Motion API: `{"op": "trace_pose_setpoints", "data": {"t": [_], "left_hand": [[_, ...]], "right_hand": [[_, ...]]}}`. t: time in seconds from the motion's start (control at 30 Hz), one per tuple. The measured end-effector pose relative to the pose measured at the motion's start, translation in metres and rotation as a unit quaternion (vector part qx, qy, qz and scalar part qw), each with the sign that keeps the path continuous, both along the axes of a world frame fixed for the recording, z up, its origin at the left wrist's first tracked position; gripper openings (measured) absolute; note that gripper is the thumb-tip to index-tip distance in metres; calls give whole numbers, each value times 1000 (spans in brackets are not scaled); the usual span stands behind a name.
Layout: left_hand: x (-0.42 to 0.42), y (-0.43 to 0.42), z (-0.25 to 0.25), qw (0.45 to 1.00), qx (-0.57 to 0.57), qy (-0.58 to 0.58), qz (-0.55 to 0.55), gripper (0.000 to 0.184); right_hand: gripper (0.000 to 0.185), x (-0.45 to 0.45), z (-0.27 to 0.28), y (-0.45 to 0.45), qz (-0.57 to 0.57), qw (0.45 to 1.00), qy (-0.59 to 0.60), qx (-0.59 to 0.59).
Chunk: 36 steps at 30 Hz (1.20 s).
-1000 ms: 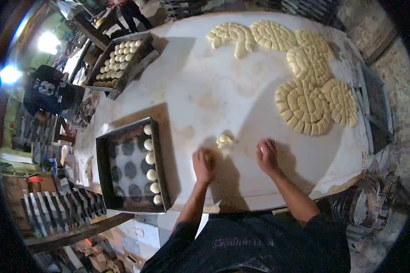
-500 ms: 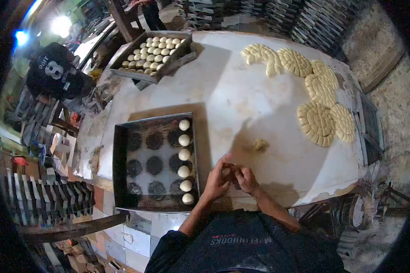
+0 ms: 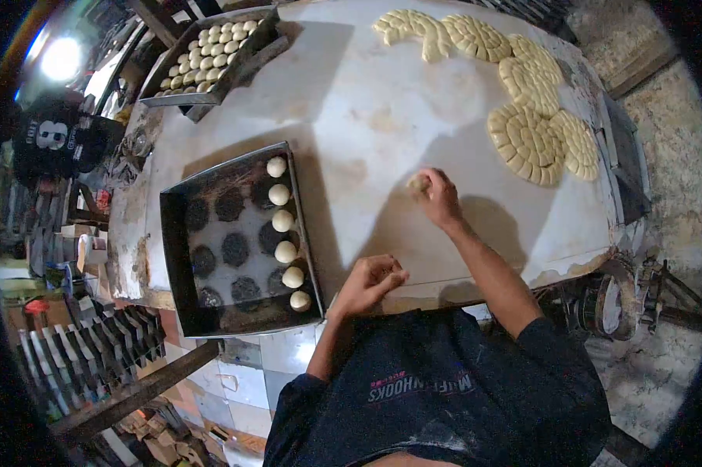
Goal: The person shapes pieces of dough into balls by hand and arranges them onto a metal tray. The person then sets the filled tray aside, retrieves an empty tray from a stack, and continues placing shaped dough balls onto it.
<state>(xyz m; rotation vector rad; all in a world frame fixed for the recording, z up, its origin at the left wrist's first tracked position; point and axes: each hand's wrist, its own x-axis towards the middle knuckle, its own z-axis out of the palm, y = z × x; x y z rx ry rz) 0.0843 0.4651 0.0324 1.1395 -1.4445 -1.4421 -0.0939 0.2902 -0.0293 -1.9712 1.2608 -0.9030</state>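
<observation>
My right hand (image 3: 440, 196) is closed at the small lump of dough (image 3: 418, 185) on the pale tabletop (image 3: 374, 167), its fingers on the lump's right side. Nearer the front edge, my left hand (image 3: 373, 285) has curled fingers; what they hold, if anything, is hidden. Left of it lies a dark square tray (image 3: 308, 268) with a column of round dough balls (image 3: 282, 221) along its right side and dark round marks on its bottom. Coils of cut dough pieces (image 3: 527, 144) lie at the far right of the table.
A second tray (image 3: 211, 99) full of dough balls stands at the back left. A person in a dark shirt (image 3: 51, 136) is at the far left. Metal racks or tins (image 3: 90, 350) stand below left. A dark box-like object (image 3: 625, 167) borders the table's right edge.
My hands, together half a second ago, have parted. The right one has reached forward to the dough lump, while the left stays near the front edge. The camera view has shifted.
</observation>
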Motion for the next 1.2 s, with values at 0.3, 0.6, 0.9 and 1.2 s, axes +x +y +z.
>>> {"op": "trace_pose_setpoints", "data": {"t": [0.3,0.6,0.9,1.2], "left_hand": [[-97,-42,-28,959,45,-168,225,29],[-148,-55,-67,956,52,-159,243,31],[-198,-126,15,950,-98,-290,53,6],[-119,-132,-56,778,-5,-601,184,79]], "right_hand": [[21,-27,-52,2,61,986,-145,-50],[35,-108,-21,44,123,944,-132,278],[27,-161,3,-9,-6,998,-31,-49],[27,-183,-24,-2,6,998,27,64]]}}
